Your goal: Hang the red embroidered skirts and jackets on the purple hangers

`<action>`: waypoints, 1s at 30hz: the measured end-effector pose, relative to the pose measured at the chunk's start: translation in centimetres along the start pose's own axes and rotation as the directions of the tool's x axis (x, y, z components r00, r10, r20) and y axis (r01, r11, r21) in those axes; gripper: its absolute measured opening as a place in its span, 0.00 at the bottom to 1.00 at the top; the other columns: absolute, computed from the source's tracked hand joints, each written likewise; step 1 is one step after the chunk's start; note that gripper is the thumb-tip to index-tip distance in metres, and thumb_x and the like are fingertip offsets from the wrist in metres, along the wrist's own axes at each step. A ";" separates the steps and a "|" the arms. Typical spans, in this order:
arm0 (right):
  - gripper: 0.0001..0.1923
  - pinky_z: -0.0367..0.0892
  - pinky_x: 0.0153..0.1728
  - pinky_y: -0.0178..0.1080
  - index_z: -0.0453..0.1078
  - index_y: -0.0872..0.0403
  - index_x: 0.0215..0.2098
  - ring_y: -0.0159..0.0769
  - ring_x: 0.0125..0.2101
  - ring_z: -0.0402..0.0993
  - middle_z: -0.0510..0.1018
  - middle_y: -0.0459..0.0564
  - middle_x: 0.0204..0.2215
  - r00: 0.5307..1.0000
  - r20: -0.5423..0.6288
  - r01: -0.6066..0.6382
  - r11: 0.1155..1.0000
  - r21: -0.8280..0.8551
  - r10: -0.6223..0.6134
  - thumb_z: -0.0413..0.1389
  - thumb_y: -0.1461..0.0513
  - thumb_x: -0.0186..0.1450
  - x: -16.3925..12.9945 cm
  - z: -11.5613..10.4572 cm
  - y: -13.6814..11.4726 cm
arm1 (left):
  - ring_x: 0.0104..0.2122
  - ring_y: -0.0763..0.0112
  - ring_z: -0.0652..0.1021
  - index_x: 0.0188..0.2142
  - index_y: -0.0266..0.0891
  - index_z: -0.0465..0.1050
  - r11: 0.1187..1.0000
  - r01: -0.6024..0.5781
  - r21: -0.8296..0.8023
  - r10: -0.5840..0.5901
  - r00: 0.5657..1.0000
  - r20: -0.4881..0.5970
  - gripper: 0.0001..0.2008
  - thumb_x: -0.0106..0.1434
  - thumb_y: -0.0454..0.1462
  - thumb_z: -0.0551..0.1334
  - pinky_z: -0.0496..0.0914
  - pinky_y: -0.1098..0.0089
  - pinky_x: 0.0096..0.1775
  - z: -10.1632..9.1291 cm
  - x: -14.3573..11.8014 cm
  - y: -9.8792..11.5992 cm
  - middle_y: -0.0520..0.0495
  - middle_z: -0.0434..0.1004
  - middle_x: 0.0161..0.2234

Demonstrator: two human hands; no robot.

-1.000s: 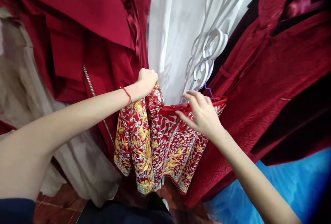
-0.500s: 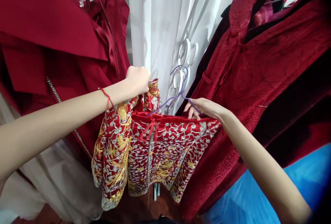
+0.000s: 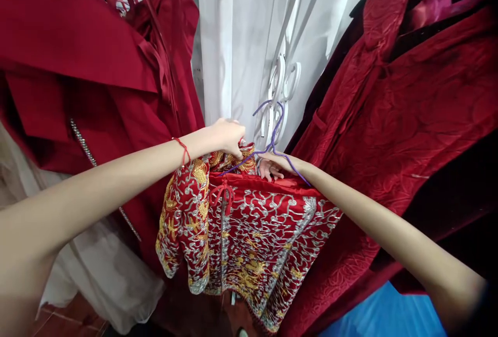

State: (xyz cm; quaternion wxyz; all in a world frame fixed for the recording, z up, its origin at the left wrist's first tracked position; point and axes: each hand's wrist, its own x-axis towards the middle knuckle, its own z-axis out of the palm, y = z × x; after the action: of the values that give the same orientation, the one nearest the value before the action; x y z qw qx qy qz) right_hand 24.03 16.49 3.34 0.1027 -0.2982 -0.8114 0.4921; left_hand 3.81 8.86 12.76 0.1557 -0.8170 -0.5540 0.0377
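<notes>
A red jacket (image 3: 249,233) with silver and gold embroidery hangs in front of me on a thin purple wire hanger (image 3: 272,140). My left hand (image 3: 227,137), with a red string on its wrist, grips the jacket's top edge near the collar. My right hand (image 3: 272,166) reaches in behind the neckline and touches the hanger wire and the collar; its fingers are partly hidden by the cloth. The hanger's hook rises between the two hands toward the white hangers.
Dark red garments (image 3: 89,67) hang close on the left, a dark red textured robe (image 3: 408,119) on the right. White cloth (image 3: 241,36) and white plastic hangers (image 3: 282,80) fill the gap behind. Pale cloth (image 3: 101,269) sits lower left, blue plastic (image 3: 381,316) lower right.
My right hand went from the jacket's front to behind its neckline at the hanger. My left hand shifted right along the top edge. The jacket now hangs spread wider.
</notes>
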 end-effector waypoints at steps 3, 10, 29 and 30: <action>0.40 0.56 0.13 0.31 0.74 0.58 0.21 0.24 0.10 0.58 0.75 0.51 0.14 0.999 0.014 -0.039 0.999 -0.015 0.040 0.41 0.36 0.67 0.7 0.6 -0.5 | 0.33 0.57 0.77 0.41 0.39 0.83 0.996 -0.054 -0.070 0.057 0.998 0.031 0.23 0.52 0.51 0.67 0.66 0.61 0.34 -0.2 0.0 -0.4 0.38 0.79 0.35; 0.37 0.58 0.13 0.30 0.74 0.58 0.22 0.26 0.10 0.63 0.76 0.52 0.14 0.992 -0.047 -0.118 0.991 -0.056 0.116 0.50 0.34 0.61 0.3 1.3 -1.7 | 0.31 0.64 0.76 0.39 0.42 0.82 0.985 -0.055 -0.161 0.037 0.993 -0.112 0.14 0.59 0.42 0.60 0.64 0.64 0.32 -0.8 -1.0 -1.0 0.43 0.81 0.33; 0.16 0.60 0.18 0.33 0.69 0.54 0.17 0.30 0.18 0.65 0.71 0.46 0.15 0.920 -0.338 -0.339 0.837 -0.429 0.199 0.60 0.54 0.57 -1.0 0.7 0.8 | 0.39 0.54 0.77 0.54 0.35 0.71 0.988 -0.126 -0.090 0.090 0.940 -0.329 0.26 0.59 0.45 0.59 0.64 0.62 0.40 -0.3 -2.7 -1.5 0.39 0.78 0.35; 0.14 0.60 0.18 0.33 0.70 0.54 0.17 0.30 0.19 0.66 0.72 0.46 0.15 0.915 -0.351 -0.348 0.832 -0.432 0.200 0.61 0.55 0.56 -1.5 0.6 1.1 | 0.40 0.53 0.76 0.56 0.35 0.69 0.993 -0.100 -0.068 0.073 0.942 -0.328 0.27 0.59 0.46 0.58 0.64 0.61 0.42 0.0 -3.0 -2.2 0.40 0.77 0.35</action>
State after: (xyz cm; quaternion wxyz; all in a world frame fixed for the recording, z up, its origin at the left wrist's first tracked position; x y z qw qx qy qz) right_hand 25.39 15.57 2.27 0.0703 -0.4977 -0.8325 0.2329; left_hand 0.73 6.86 13.13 0.2086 -0.8414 -0.4854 -0.1139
